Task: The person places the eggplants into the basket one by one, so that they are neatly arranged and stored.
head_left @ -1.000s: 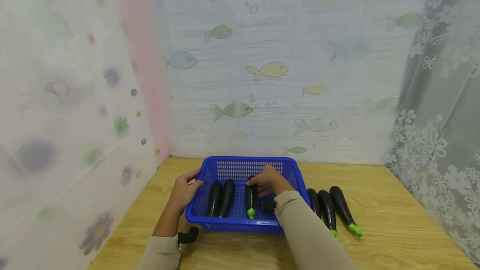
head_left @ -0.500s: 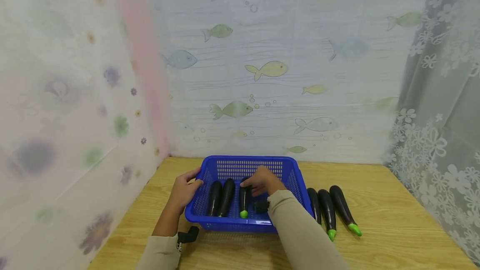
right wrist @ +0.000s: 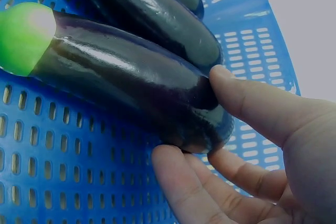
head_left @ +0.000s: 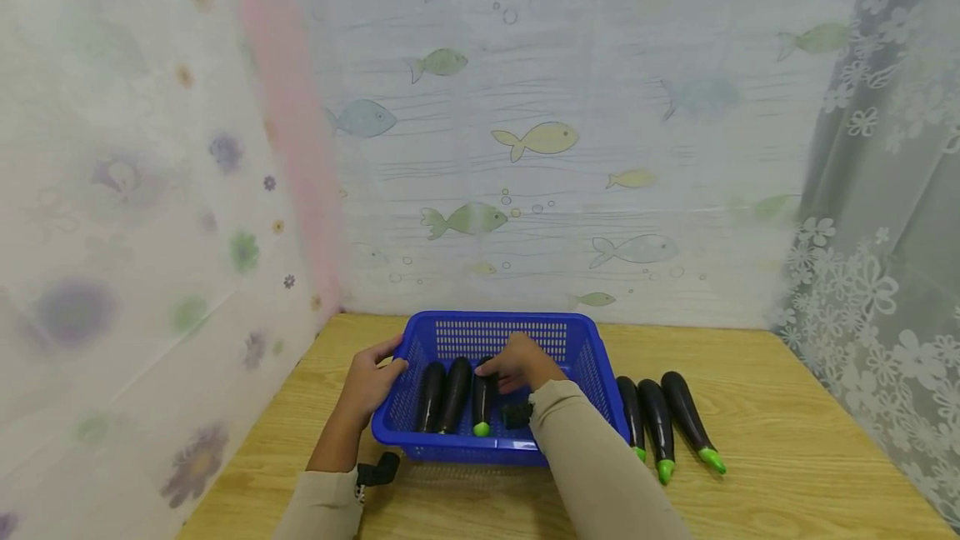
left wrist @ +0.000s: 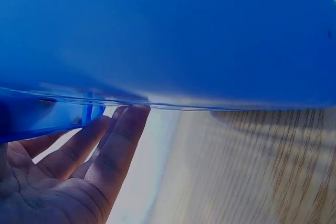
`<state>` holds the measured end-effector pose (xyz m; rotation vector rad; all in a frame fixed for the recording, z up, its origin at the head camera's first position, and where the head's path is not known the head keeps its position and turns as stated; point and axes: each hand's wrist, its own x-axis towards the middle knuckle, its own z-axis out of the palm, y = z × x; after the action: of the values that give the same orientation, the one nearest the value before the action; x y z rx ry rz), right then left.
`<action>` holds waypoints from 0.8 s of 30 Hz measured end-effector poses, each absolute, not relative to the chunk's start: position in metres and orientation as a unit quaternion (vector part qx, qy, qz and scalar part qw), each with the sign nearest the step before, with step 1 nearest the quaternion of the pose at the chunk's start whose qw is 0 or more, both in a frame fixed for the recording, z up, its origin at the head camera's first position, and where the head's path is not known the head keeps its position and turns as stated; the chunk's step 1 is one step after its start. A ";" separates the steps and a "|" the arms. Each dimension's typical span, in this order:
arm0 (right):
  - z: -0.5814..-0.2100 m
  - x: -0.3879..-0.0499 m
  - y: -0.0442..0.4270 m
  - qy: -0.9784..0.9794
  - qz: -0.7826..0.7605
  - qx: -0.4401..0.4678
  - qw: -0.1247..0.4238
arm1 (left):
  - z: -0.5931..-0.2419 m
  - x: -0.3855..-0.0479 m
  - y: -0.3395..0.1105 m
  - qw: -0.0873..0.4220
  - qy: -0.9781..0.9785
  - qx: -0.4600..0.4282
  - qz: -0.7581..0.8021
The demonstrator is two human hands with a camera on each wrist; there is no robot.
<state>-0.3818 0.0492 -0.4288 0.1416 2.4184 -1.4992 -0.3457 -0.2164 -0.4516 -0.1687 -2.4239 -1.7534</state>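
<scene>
Leftmost, your left hand (head_left: 367, 386) grips the basket (head_left: 465, 442) by its left rim, thumb over the edge, fingers fairly straight outside. Within it, a first eggplant (head_left: 430, 400) and a second eggplant (head_left: 454, 398) lie side by side. Just right of them rests a third eggplant (head_left: 482, 408), green cap toward you; your right hand (head_left: 521, 363), partly curled, pinches its far end. Past the basket's right wall, three outer eggplants (head_left: 656, 415) lie on the table (head_left: 780, 415).

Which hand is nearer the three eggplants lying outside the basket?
Right. The right hand grips an eggplant inside the blue basket, left of those three eggplants; the left hand holds the basket's left rim, farther away.
</scene>
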 end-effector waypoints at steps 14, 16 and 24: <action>-0.431 -0.383 0.046 0.839 -0.520 0.055 0.149 | -0.452 -0.345 -0.216 0.075 -0.809 -0.057 -0.580; -0.430 -0.382 0.046 0.840 -0.519 0.054 0.150 | -0.451 -0.345 -0.216 0.077 -0.810 -0.057 -0.579; -0.429 -0.380 0.048 0.841 -0.517 0.049 0.153 | -0.452 -0.346 -0.217 0.076 -0.810 -0.060 -0.578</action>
<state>-0.3798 0.0479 -0.4286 0.1416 2.4119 -1.4816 -0.3458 -0.2166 -0.4519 -0.1786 -2.4293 -1.7317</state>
